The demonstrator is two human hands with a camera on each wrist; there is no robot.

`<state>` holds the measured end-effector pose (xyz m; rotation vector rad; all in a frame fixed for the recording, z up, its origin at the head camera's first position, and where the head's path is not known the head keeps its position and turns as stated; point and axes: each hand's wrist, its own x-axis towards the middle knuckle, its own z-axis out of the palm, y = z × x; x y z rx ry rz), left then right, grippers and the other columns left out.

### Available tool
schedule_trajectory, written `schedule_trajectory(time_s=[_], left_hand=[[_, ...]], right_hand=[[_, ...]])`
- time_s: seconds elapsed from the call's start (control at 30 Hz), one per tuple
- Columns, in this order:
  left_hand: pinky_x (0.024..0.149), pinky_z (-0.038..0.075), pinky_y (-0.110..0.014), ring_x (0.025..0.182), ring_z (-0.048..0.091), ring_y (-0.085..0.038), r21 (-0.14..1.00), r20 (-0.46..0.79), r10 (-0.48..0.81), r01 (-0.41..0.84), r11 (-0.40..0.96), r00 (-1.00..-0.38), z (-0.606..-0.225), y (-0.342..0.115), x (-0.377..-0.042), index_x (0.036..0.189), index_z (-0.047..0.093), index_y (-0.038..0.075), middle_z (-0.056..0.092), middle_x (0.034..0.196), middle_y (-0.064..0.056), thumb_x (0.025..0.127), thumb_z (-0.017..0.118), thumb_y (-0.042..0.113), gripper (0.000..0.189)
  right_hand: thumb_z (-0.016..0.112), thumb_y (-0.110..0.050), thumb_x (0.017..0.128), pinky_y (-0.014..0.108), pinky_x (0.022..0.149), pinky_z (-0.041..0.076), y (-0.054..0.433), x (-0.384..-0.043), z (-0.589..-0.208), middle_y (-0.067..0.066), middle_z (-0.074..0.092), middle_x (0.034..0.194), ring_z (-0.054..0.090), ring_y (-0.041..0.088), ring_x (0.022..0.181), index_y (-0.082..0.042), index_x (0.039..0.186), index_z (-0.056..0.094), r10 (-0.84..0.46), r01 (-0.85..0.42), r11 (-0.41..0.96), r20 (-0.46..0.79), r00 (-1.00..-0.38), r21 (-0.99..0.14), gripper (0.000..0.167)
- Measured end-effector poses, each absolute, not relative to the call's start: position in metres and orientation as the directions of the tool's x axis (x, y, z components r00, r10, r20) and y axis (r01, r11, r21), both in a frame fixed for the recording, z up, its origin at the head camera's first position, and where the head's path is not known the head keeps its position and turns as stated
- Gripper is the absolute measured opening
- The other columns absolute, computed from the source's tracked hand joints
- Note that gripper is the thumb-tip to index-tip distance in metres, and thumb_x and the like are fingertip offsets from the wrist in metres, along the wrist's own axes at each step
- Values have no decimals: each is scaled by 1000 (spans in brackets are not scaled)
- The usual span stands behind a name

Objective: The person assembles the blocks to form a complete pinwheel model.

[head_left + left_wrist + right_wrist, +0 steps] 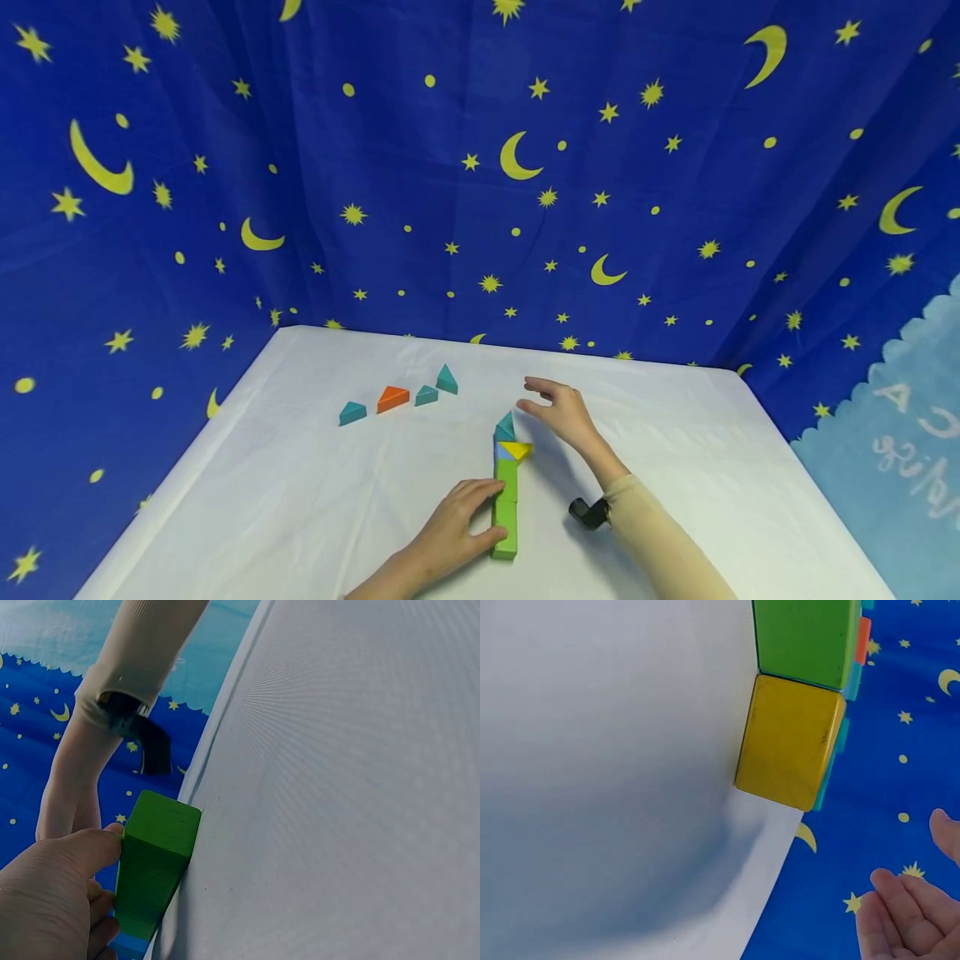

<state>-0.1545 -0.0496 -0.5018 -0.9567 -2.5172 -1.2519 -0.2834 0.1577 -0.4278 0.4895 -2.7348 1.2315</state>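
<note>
Two green blocks (507, 527) lie end to end in a row on the table. Beyond them come a yellow triangular block (519, 450), a light blue piece (502, 453) and teal triangular pieces (506, 428) at the far end. My left hand (452, 523) rests along the row's left side, thumb and index fingertip touching the green blocks. In the left wrist view its thumb lies against the near green block (156, 859). My right hand (562, 410) hovers right of the teal end, fingers extended and holding nothing; the right wrist view shows its fingers (911, 915) apart from the yellow block (791, 742).
Farther left on the white-covered table (300, 492) stand an orange triangular block (393, 399) and several teal triangular blocks (427, 395). A blue curtain (420, 167) with stars and moons borders the table. A black device (590, 512) sits at my right wrist.
</note>
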Motion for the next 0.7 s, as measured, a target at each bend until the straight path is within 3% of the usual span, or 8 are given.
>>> schedule_trajectory(time_s=[0.43, 0.7], left_hand=[[97, 43, -40, 117, 50, -22, 660, 399, 463, 599, 455, -791, -503, -49, -155, 130, 54, 4, 55, 128, -6, 87, 68, 35, 55], [96, 43, -40, 115, 51, -22, 653, 424, 459, 615, 442, -781, -504, -48, -155, 129, 54, 3, 56, 126, -6, 87, 68, 35, 54]], right_hand=[[74, -25, 83, 36, 91, 48, 177, -228, -429, 6, 65, 116, 57, 33, 111, -7, 128, 58, -260, -261, 469, 151, -954, -844, 51], [72, -15, 85, 39, 93, 47, 170, -190, -429, 12, 62, 119, 56, 32, 111, -1, 128, 57, -305, -234, 396, 113, -946, -888, 48]])
